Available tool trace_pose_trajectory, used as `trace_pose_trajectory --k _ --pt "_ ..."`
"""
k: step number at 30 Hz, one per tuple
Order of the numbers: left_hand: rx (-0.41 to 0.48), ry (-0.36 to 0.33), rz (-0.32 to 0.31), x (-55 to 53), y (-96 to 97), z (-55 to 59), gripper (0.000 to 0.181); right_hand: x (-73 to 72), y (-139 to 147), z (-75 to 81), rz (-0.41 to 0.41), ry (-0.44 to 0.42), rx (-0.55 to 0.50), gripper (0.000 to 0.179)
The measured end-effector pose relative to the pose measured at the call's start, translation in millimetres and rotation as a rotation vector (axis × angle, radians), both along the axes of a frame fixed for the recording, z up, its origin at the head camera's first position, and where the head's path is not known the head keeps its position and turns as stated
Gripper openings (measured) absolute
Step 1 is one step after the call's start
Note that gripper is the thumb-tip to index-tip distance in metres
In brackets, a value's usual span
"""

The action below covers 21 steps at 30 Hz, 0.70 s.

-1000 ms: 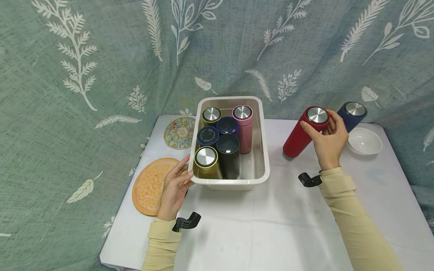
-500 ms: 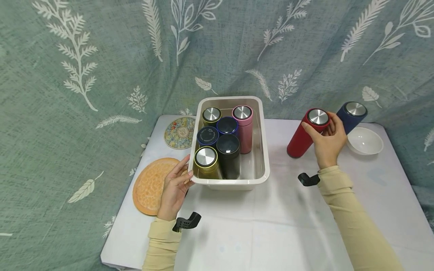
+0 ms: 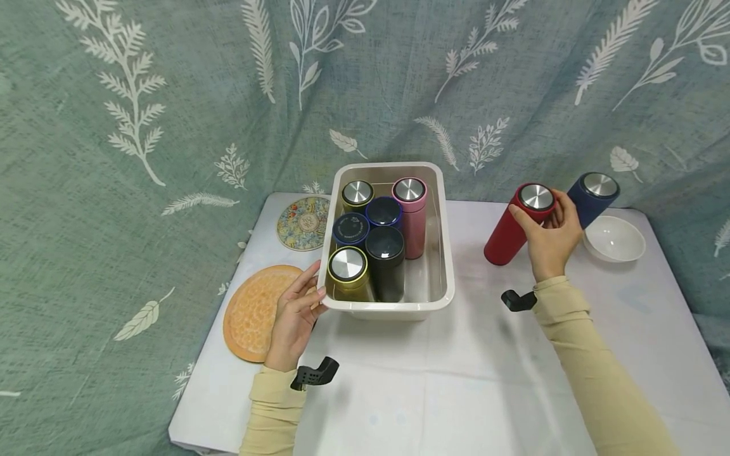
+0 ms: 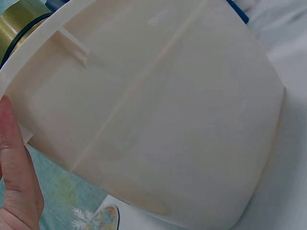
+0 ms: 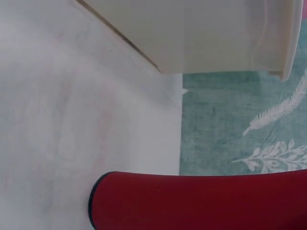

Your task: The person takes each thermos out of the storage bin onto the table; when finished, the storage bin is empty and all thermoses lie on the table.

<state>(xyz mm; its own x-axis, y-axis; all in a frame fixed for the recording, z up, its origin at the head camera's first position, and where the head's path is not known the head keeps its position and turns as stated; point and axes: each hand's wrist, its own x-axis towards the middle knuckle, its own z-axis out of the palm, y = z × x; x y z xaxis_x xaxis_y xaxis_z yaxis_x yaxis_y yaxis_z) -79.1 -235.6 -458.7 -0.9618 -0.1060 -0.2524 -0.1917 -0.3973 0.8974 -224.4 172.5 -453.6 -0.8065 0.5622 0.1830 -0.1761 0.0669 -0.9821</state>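
Observation:
In the head view, my right hand (image 3: 553,244) grips a red thermos bottle (image 3: 507,234) near its steel-topped lid. The right wrist view shows the lower part of this red bottle (image 5: 192,201); its base is at or just above the table, I cannot tell which. My left hand (image 3: 293,316) holds the near left corner of a white plastic tub (image 3: 441,253), thumb at the rim. Several thermos bottles stand in the tub: a pink bottle (image 3: 413,228), a black bottle (image 3: 388,272), a gold bottle (image 3: 350,278) and others with blue or yellow-green trim.
A dark blue bottle (image 3: 590,199) stands right of the red one, partly behind my right hand. Near it is a white bowl (image 3: 616,244). To the left lie an orange round mat (image 3: 253,316) and a patterned round mat (image 3: 302,225). A leaf-print curtain (image 3: 399,82) hangs behind.
My right hand has shifted the red bottle slightly to the right, away from the tub, and the motion has nearly stopped. The left hand and the tub stay in place.

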Motion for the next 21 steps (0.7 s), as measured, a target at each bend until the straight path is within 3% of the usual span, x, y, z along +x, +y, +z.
trace_pose_trajectory --k 8,21 --pt "0.002 0.004 -0.003 -0.3 0.4 0.1 0.059 -1.9 -3 7.0 -0.006 -0.006 0.031 0.062" --pt "-0.014 0.006 -0.009 0.4 0.3 0.5 0.059 -14.8 4 -0.1 -0.027 0.008 0.003 0.064"
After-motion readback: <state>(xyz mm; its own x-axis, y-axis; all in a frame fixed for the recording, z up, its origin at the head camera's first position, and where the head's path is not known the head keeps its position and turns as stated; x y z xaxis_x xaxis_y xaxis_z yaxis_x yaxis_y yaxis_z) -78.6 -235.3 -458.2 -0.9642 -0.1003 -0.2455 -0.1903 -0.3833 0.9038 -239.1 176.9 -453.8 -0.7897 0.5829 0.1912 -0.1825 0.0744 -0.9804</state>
